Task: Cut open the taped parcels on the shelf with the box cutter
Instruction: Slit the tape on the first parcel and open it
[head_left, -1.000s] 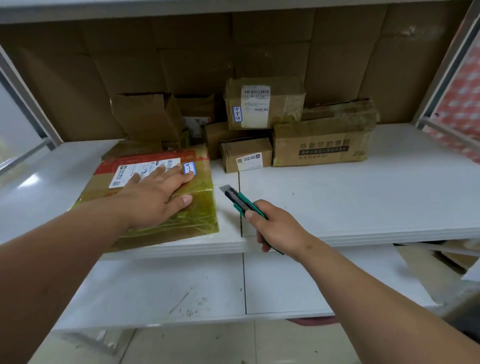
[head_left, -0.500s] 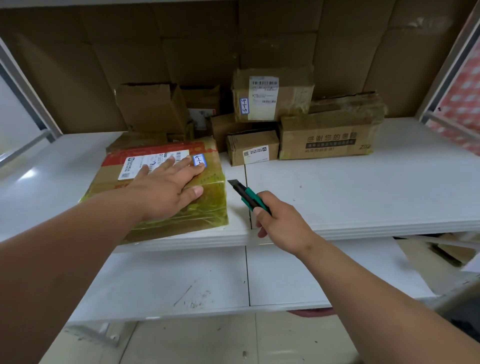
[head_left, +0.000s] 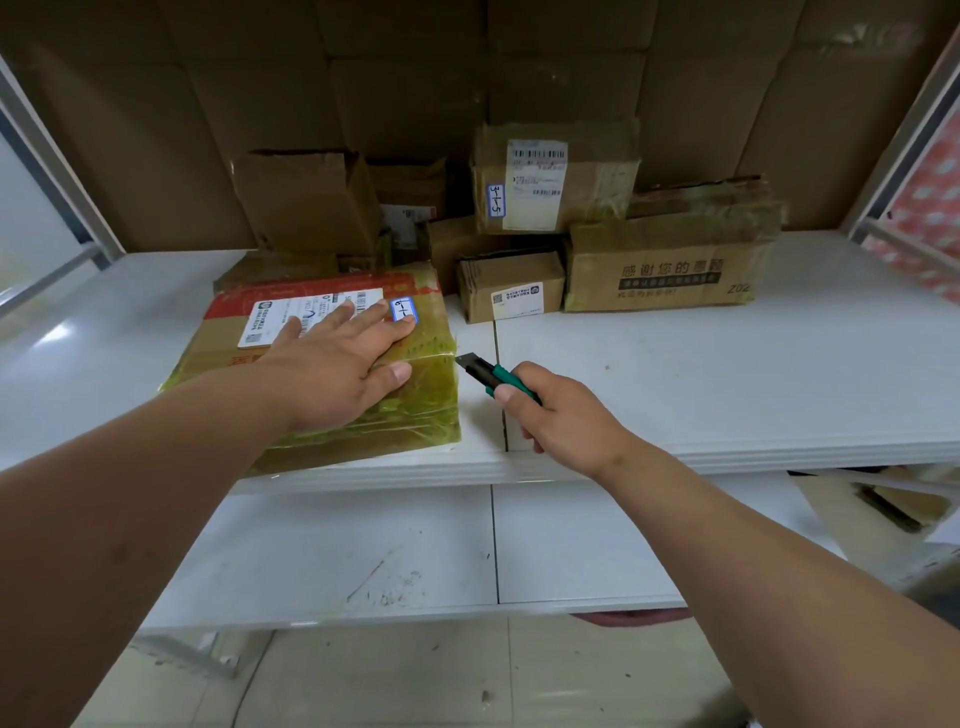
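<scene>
A flat brown cardboard parcel wrapped in yellowish tape (head_left: 332, 384) lies pinned under the flat left hand (head_left: 337, 364). The right hand (head_left: 561, 415) grips a green-and-black box cutter (head_left: 485, 376) at its edge; a shallow cut away from the fingers looks safest.

The flat parcel (head_left: 332, 364) is brown cardboard wrapped in glossy yellowish tape that wrinkles and shines, with a smooth white paper label on top. Right of it, the box cutter (head_left: 485, 375) looks like green and black plastic. The shelf (head_left: 727, 374) beneath is smooth white board with a faint sheen. Behind the parcel, the stacked boxes (head_left: 670, 265) are matt, creased cardboard.
</scene>
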